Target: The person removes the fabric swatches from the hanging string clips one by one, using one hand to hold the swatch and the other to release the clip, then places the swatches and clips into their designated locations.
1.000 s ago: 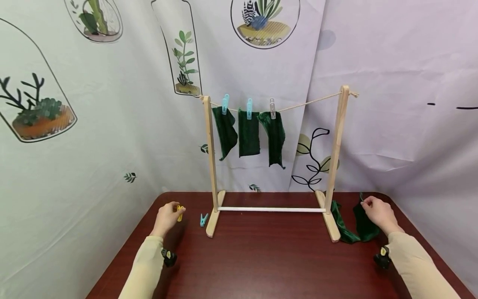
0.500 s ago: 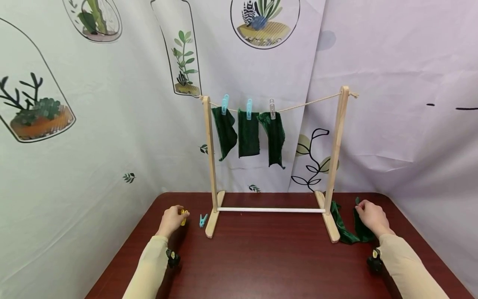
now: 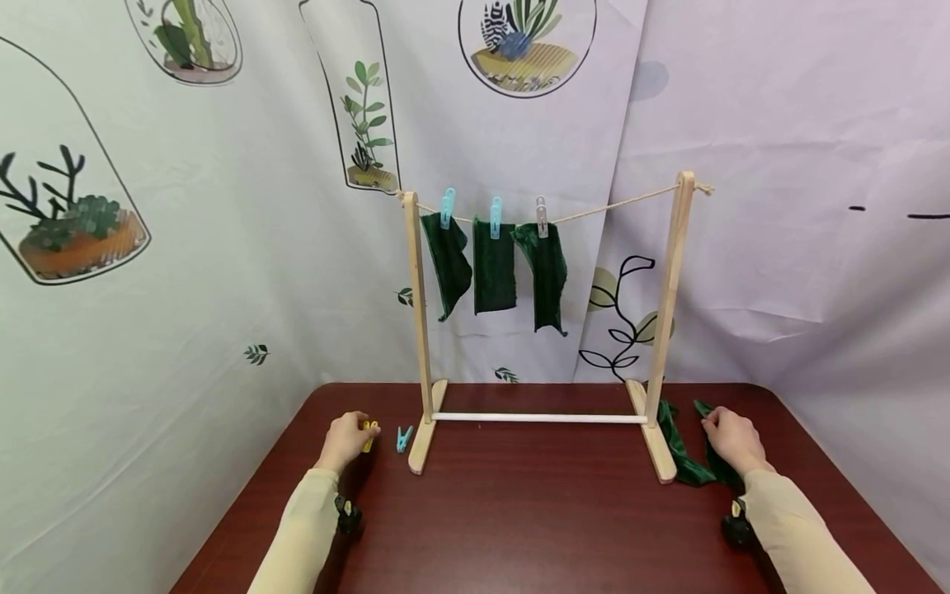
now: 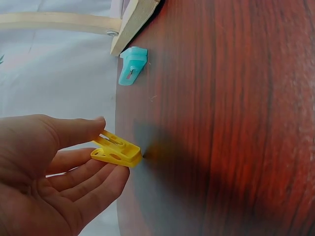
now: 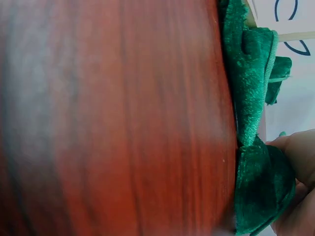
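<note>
My left hand (image 3: 343, 441) pinches a yellow clothespin (image 4: 118, 150) between thumb and fingers, just above the table at the left. A light-blue clothespin (image 3: 404, 439) lies on the table, right of that hand and beside the rack's left foot. At the far right, my right hand (image 3: 735, 441) grips the upper part of a dark green velvety cloth (image 5: 261, 187), whose lower part trails on the table. Another green cloth piece (image 3: 681, 458) lies against the rack's right foot. The right fingertips are partly hidden by fabric in the right wrist view.
Between the hands stands a wooden rack (image 3: 671, 305) with a white bottom bar (image 3: 538, 418) and a sagging string (image 3: 623, 200). Three green cloths hang there, including a middle cloth (image 3: 495, 276), under two blue clothespins and one clear clothespin (image 3: 542, 216). A printed curtain hangs behind.
My left hand has shifted right with the yellow clothespin, nearer the blue one. My right hand has moved left and a little lower, drawing the held cloth's top leftward.
</note>
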A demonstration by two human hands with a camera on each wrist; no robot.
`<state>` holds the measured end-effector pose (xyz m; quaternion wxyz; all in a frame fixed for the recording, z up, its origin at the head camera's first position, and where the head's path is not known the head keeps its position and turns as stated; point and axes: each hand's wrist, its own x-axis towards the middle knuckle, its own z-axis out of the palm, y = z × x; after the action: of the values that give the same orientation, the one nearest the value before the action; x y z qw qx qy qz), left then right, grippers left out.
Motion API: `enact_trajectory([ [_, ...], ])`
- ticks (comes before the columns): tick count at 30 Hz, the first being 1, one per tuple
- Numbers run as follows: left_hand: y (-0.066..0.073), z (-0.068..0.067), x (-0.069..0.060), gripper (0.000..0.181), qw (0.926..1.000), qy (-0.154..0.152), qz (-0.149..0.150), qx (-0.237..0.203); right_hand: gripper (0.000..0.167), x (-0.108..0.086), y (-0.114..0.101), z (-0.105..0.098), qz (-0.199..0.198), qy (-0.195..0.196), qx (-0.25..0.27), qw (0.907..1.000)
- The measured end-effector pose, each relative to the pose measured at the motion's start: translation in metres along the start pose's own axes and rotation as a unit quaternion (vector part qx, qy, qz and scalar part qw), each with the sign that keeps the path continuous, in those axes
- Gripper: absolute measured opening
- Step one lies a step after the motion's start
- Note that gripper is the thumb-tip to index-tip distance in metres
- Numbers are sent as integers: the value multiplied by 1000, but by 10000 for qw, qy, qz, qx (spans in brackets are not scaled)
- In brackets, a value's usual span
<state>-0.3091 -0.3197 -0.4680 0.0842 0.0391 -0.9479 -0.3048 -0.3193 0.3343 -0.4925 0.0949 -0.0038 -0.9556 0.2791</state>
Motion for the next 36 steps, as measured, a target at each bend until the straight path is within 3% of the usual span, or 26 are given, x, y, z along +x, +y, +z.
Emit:
enact_trajectory([
  [17,0,4,2,39,10000,-72,-44,20,30,-3,-4,-3,105,-72,-141,9998],
  [27,-3,7,4,39,9999,-107,-44,105,42,-33,1,-15,-190,-61,-101,9997],
  [36,-4,8,4,38,9998,-131,-58,142,49,-52,8,-20,-228,-311,-301,9988],
])
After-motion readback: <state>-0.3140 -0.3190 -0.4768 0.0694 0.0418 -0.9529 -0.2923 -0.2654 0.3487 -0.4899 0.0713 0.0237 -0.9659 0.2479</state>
